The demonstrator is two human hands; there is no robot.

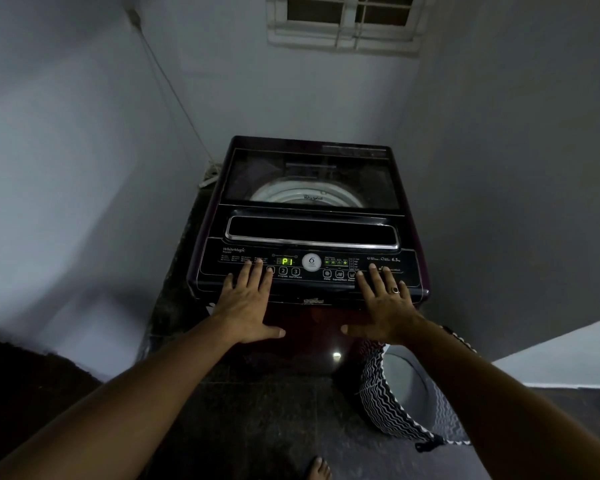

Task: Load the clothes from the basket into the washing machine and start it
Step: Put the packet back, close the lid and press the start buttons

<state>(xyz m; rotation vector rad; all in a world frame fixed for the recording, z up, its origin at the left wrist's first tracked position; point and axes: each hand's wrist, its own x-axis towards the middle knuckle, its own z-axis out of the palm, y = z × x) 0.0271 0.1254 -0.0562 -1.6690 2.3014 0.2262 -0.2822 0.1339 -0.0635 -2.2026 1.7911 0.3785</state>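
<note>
So the left arm (pixel 136 386) stretches in from 8 o'clock and the right arm (pixel 482 382) from 4, both pretty straight. The left grip (pixel 248 303) and right grip (pixel 385 306) are flat, palms down, fingers spread toward 12, thumbs pointing at each other, holding nothing.

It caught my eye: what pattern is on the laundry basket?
Black-and-white zigzag waves cover the basket, clearest in the head view.

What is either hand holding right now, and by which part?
Nothing is held. The left hand and the right hand lie flat, fingers straight, on the washing machine's control panel; neither grips anything.
</note>
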